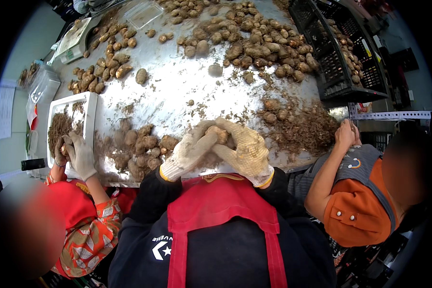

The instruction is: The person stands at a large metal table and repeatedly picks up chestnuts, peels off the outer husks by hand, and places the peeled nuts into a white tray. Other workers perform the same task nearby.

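Observation:
A brown taro corm (221, 135) is between my two gloved hands, just above the near edge of the metal table. My left hand (189, 152), in a dirty white knit glove, closes round its left side. From the other side my right hand (246, 152), in a yellowish textured glove, wraps over it. The fingers hide most of the corm. Just left of my hands lies a pile of taro corms (140, 148), some of them near my left wrist. Loose brown root fibres (302, 129) are heaped to the right of my right hand.
Many corms (254, 41) cover the far part of the metal table (163, 89). A black crate (331, 67) with corms stands at the right, a white tray (91, 122) with fibres at the left. A gloved co-worker's hand (80, 157) is over that tray; another person's hands (346, 134) are at right.

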Motion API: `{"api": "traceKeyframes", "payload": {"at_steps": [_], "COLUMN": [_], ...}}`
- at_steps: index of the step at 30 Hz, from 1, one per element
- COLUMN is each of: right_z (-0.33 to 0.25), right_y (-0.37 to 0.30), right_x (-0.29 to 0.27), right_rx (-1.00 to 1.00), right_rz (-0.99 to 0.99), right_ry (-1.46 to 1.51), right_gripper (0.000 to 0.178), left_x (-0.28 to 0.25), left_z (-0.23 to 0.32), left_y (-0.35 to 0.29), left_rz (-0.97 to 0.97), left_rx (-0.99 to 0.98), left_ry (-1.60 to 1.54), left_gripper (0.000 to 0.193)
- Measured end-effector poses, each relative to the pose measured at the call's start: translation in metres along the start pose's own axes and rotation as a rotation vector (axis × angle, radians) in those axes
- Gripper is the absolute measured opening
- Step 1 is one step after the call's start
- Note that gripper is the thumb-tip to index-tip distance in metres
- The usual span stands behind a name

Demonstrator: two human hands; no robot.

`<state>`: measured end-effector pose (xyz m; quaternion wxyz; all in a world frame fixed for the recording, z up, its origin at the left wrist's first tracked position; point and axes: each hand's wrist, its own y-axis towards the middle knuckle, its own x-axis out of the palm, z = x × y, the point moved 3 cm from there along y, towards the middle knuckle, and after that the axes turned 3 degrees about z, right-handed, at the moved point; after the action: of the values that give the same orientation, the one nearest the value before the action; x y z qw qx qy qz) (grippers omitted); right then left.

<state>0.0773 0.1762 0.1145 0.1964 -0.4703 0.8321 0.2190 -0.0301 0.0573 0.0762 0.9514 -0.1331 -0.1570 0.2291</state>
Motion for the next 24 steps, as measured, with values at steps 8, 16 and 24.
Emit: {"api": "traceKeyframes", "payload": {"at_steps": [8,16,24], "right_z": [0.004,0.001,0.0], "right_y": [-0.003,-0.001,0.001], "right_x": [0.008,0.004,0.009], "right_rx": [-0.049,0.167,0.125], "right_rz": [-0.013,-0.165,-0.159], "right_ry": [0.005,0.143,0.032], "right_gripper": [0.049,0.053,0.052], "left_x": [-0.004,-0.015,-0.012], "left_z": [-0.015,-0.012,-0.018], "left_y": [-0.005,-0.014,-0.008], "left_rz": [0.05,-0.151,-0.026], "left_rx": [-0.15,-0.28,-0.118], "left_ry": [-0.022,-0.273,0.078], "left_gripper": [0.043,0.049,0.046]}}
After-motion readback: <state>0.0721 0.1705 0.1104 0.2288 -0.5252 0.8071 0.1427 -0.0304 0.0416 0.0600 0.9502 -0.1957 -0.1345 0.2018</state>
